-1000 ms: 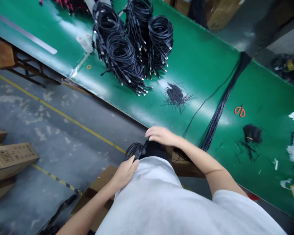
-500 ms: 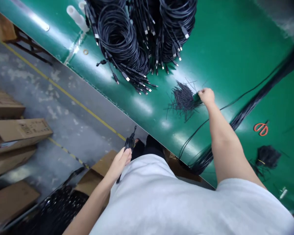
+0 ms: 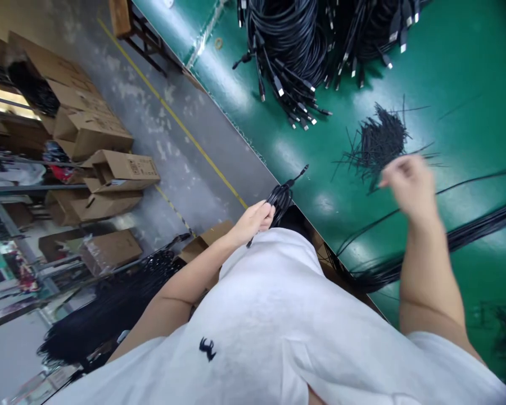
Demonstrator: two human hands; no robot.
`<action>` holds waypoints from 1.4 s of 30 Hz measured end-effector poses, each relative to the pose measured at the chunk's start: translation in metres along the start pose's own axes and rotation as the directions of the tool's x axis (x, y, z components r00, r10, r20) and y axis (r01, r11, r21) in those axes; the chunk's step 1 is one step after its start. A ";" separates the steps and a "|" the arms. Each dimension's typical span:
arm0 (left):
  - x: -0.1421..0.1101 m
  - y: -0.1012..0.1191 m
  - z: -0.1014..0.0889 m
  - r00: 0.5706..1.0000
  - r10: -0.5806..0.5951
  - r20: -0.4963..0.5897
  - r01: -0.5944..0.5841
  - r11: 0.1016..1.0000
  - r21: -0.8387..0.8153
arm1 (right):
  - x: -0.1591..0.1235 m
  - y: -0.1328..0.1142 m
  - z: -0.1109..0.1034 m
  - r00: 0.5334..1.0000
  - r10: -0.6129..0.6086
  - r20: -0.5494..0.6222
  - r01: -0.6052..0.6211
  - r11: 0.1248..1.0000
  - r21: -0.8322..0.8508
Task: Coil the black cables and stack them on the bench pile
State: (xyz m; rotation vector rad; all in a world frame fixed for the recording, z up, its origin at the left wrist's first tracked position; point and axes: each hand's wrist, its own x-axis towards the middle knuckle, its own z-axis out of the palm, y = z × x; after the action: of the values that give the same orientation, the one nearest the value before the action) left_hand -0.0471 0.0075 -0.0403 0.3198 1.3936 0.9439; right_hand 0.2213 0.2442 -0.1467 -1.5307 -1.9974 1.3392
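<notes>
My left hand [image 3: 253, 220] is closed around a small coiled black cable [image 3: 281, 198], held by the table's front edge close to my white shirt. One end of this cable sticks up towards the green table [image 3: 320, 163]. Over the table, my right hand [image 3: 414, 184] is at the near right side of a loose pile of thin black ties [image 3: 382, 138]. Its fingers are curled together and slightly blurred; whether a tie is between them I cannot make out. Large stacks of coiled black USB cables [image 3: 295, 39] lie beyond, their plugs pointing towards me.
A long bundle of black cables [image 3: 480, 225] runs across the table on the right and hangs over its edge. Cardboard boxes [image 3: 124, 171] and a rack with dark cables [image 3: 109, 315] are on the left. A wooden stool [image 3: 121, 18] stands by the table.
My view has turned left, showing more of the rack and boxes. My right hand has drawn back slightly towards me from the tie pile. My left hand has raised the coiled cable nearer the table edge.
</notes>
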 end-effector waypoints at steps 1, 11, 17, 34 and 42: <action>0.001 0.003 0.003 0.999 0.013 0.049 -0.013 1.000 0.008 | -0.035 -0.018 0.022 0.979 -0.032 0.204 -0.004 0.985 0.173; 0.006 -0.006 0.005 0.972 0.109 0.210 -0.122 0.991 0.054 | -0.112 -0.110 0.162 0.938 0.057 0.341 -0.317 0.538 0.781; 0.006 -0.024 -0.010 0.980 0.194 0.032 -0.196 0.979 0.056 | -0.111 -0.122 0.174 0.992 -0.051 0.114 -0.028 0.799 0.601; 0.002 -0.021 -0.066 0.959 0.259 0.115 -0.280 0.804 0.524 | -0.119 -0.149 0.173 0.655 -0.628 0.420 0.746 0.450 -0.491; 0.001 -0.003 -0.097 0.924 0.003 0.382 -0.148 0.925 0.351 | -0.103 -0.185 0.160 0.194 -0.751 0.631 0.866 -0.172 -0.470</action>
State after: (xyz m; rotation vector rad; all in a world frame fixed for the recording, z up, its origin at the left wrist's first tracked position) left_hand -0.1355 -0.0259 -0.0631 0.8086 1.2011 0.6281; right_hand 0.0394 0.0750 -0.0532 0.1932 -2.9092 -0.1722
